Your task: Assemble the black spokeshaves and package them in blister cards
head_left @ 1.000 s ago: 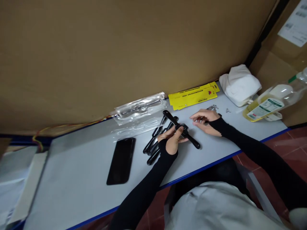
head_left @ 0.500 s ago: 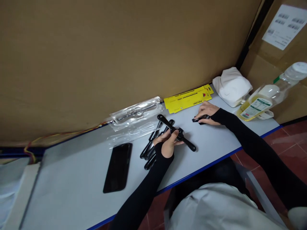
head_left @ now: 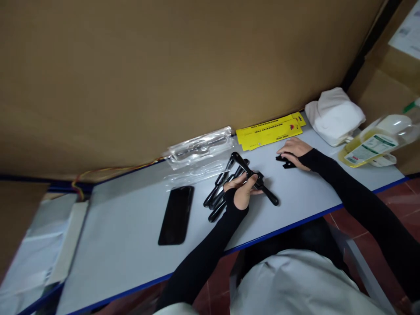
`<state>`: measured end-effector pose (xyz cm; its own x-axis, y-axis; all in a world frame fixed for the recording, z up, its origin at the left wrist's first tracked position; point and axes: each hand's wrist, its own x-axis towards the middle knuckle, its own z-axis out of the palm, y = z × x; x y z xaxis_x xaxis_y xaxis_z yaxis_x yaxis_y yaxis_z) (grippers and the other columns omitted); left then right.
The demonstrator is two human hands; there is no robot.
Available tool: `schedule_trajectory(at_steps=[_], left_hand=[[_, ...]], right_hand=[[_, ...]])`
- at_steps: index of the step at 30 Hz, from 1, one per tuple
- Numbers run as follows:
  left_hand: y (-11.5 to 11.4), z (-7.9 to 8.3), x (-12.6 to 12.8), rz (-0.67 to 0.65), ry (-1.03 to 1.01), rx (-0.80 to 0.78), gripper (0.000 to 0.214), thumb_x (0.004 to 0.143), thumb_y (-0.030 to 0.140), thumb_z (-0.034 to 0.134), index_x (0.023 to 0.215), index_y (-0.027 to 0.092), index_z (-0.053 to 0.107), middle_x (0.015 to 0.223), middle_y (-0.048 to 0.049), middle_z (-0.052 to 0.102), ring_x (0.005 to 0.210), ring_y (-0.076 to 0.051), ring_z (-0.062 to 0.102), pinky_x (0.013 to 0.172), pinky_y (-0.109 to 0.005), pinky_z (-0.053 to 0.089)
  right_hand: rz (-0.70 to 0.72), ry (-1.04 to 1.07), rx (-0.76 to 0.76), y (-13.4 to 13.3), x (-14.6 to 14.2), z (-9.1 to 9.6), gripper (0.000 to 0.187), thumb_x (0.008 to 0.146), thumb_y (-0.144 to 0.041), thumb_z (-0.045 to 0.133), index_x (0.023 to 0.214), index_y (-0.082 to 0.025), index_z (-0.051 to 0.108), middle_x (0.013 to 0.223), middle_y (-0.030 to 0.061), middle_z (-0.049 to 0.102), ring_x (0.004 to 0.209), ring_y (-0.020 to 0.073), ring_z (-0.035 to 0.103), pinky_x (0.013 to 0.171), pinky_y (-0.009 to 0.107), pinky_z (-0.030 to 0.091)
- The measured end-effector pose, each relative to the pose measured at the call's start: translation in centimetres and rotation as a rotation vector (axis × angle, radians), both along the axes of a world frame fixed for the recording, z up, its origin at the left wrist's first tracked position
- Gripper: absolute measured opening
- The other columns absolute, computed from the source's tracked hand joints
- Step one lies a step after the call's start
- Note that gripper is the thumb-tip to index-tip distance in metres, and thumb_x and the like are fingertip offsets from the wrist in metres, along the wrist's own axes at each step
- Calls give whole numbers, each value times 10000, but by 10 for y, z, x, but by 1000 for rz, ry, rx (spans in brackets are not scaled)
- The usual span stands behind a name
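Note:
My left hand (head_left: 243,192) is closed around the middle of a black spokeshave (head_left: 270,196), whose two handles stick out on either side of the grip. Under and beside that hand lie more black spokeshaves (head_left: 215,192) in a loose pile on the table. Farther right, my right hand (head_left: 295,153) is low over the tabletop, its bent fingers pinching at small black metal parts (head_left: 288,165). Part of what these fingers grip is hidden beneath them.
Yellow printed cards (head_left: 269,133) and clear plastic blister shells (head_left: 203,148) lie along the back of the table (head_left: 118,245). A black phone (head_left: 176,214) is left of the pile. White cloth (head_left: 334,116) and a bottle of yellow liquid (head_left: 370,146) stand at the right. Cardboard (head_left: 197,65) rises behind.
The view has shifted left, so everything sits farther right in the picture. My left hand keeps the spokeshave, and my right hand stays at the small black parts, which now show more clearly.

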<state>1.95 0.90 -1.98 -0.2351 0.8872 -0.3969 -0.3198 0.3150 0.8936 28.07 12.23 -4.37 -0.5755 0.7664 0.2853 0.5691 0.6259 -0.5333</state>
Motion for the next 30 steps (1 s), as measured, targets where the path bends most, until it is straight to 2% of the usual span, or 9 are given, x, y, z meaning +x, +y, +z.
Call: schedule_trajectory(at_steps=[4,7,9,12,14,18,24,27,30], left_hand=[[1,4,1,-11,-31,1,525,547,400,1011,925,86,825,849,-112,797,734,-283,792,559,-403,703],[1,7,0,-2,-23,-3,525,533,418,1011,905,95,828,854,-121,803,768,-317,802,576,-446,708],[1,8,1,-2,-19,-6,532,533,423,1013,913,98,831,853,-120,803,769,-322,802,591,-470,711],[0,9,2,-1,-18,-3,543,533,431,1014,928,102,839,837,-111,802,739,-307,796,614,-488,715],[-1,9,3,2,-9,0,537,537,444,1010,917,106,841,825,-106,804,719,-295,791,637,-487,717],[-3,9,5,8,6,14,536,539,452,1009,917,110,845,861,-114,812,752,-301,800,670,-493,721],[-3,7,8,29,23,31,511,527,465,1009,863,117,846,833,-97,804,719,-275,788,618,-431,715],[-4,8,10,30,20,27,476,534,451,1007,838,122,846,784,-81,791,676,-253,770,597,-421,710],[-7,13,11,5,6,23,443,572,430,995,859,125,849,833,-85,805,696,-258,775,634,-460,717]], right_hand=[[-119,203,-111,-15,-8,26,313,995,-359,652,1252,-224,768,938,80,746,859,237,625,821,384,531],[-84,323,-172,-34,-25,51,287,990,-451,696,1158,-255,821,960,81,757,864,233,651,831,385,553],[-7,373,-179,-46,-40,60,258,995,-470,702,1078,-271,845,930,77,757,848,228,650,834,387,554],[110,388,-164,-59,-59,59,220,1021,-428,681,1045,-287,848,901,69,760,866,225,639,825,381,540],[122,379,-164,-63,-66,52,208,1025,-404,677,1066,-283,841,885,68,758,876,226,628,788,368,527],[81,365,-134,-66,-69,42,175,998,-363,707,1093,-272,822,829,54,736,864,226,623,734,345,510],[45,362,-42,-72,-72,45,142,981,-291,686,1022,-237,811,797,56,746,810,218,646,791,359,528],[-20,350,-69,-78,-77,47,93,929,-278,702,929,-232,784,734,29,728,697,185,630,710,326,503],[-63,349,-167,-86,-81,51,45,879,-261,723,865,-221,738,689,7,722,626,156,631,628,288,473]])
